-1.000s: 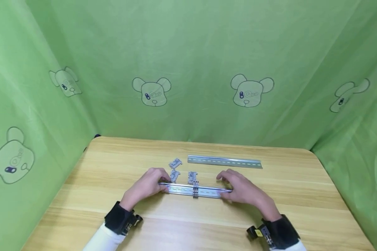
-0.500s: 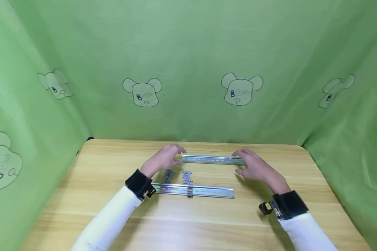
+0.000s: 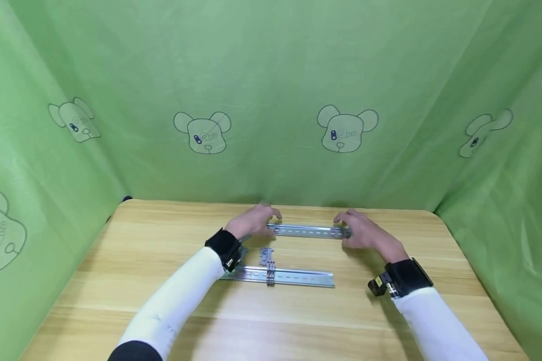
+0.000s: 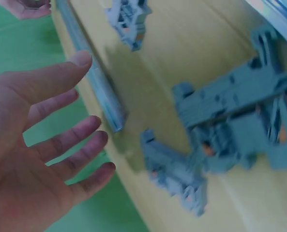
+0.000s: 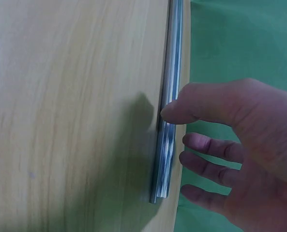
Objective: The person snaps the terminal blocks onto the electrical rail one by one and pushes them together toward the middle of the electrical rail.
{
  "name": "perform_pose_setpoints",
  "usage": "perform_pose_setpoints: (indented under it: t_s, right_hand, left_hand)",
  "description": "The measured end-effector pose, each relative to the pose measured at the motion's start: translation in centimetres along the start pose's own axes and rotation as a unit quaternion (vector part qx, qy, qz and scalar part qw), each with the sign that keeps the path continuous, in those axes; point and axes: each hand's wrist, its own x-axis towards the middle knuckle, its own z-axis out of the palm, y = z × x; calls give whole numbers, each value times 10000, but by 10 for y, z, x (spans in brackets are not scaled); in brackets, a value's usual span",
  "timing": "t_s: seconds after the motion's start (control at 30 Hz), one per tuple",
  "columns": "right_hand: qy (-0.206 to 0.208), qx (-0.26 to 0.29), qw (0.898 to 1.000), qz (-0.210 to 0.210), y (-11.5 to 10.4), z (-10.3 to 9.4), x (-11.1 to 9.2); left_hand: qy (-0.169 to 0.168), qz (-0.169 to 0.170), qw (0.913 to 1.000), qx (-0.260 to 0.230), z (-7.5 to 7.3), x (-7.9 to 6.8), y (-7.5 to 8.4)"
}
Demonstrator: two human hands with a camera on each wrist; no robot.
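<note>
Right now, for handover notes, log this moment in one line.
left hand: by left end of far rail | right hand: by its right end | front rail: bears terminal blocks

This looks like a curtained-off work booth: green fabric printed with bear heads spans the upper frame and both sides, around a wood-grain table below.

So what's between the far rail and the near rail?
Head view: one loose grey block, then bare table to its right. Left wrist view: more loose blocks past the far rail's end.
</note>
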Motion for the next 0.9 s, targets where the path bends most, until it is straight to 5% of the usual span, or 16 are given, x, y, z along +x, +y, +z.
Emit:
perform_pose_setpoints:
  t_s: [0.5,0.9]
  right_hand:
    - [-213,-134,9997,36,5,9,8]
    - [-239,-280,9993,-65,-16,-3,6]
  left_hand:
    - [-74,243,9993,264,8,18,1]
    - [-184,69,9993,305,-4,5,1]
